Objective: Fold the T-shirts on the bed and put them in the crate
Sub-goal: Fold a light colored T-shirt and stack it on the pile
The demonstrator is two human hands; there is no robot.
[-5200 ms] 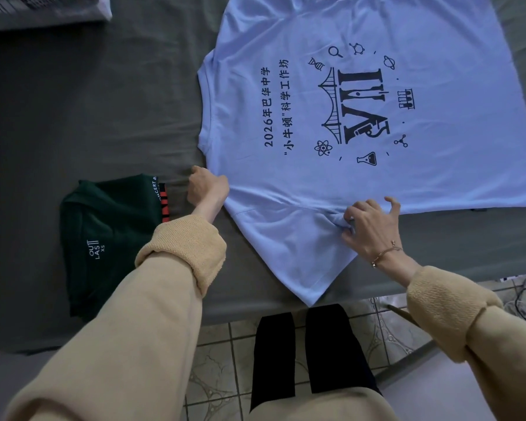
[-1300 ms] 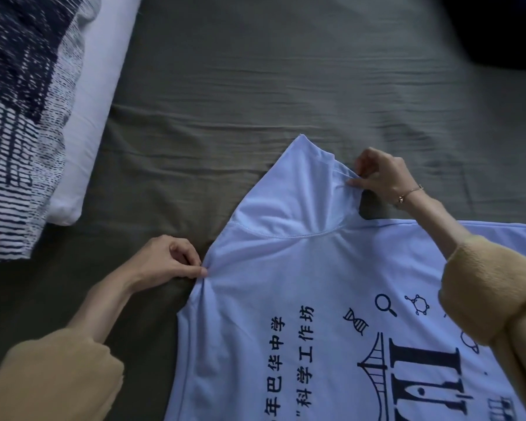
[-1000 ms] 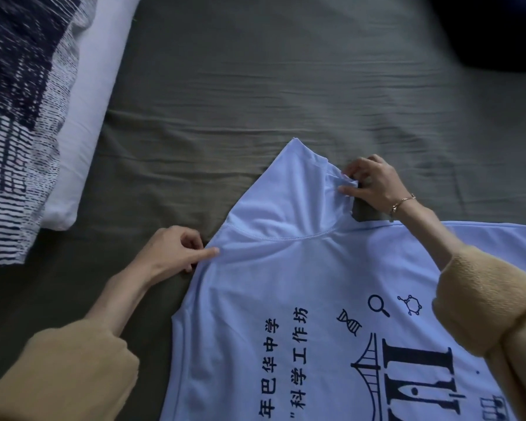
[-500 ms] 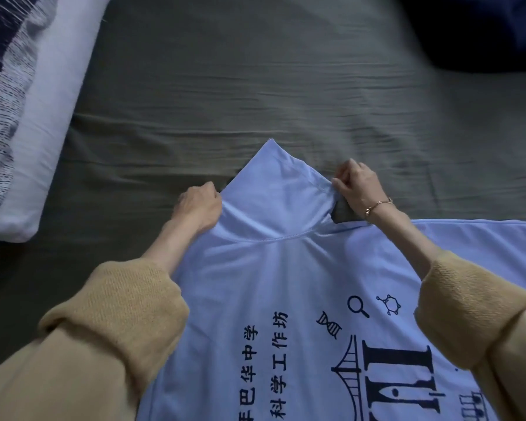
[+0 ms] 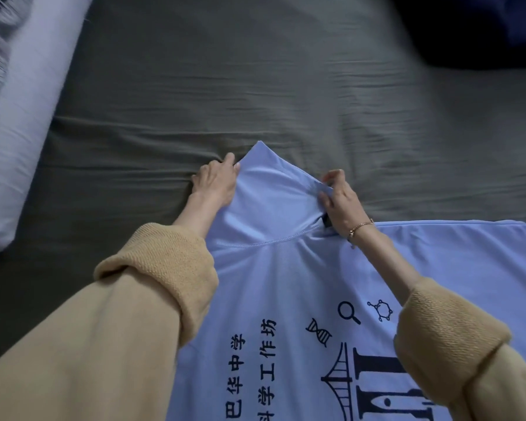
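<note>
While the T-shirt [image 5: 301, 299] lies flat, print up, on the bed [image 5: 255, 86], its sleeve [image 5: 274, 202] juts out toward twelve o'clock from the body, which fills the view from the middle down to five o'clock. Your left hand [image 5: 216, 185] sits at the sleeve's nine o'clock edge, fingers [image 5: 225, 164] laid fairly straight along the fabric; whether the thumb pinches underneath, you cannot tell. Your right hand [image 5: 340, 205] is at the three o'clock edge, by the armpit, thumb and fingers pinching the sleeve hem. The sleeve's long axis runs from the shoulder seam [image 5: 264, 243] out to its tip at twelve, so the cloth lies between your hands, and both are about equally near it. Judging from this, the coming fold turns on that seam line: the sleeve tip needs to travel toward six o'clock, over the print. Pull evenly, or the thin fabric will likely skew. A pillow [image 5: 28, 117] lies at ten o'clock, well apart. No crate is in view.
</note>
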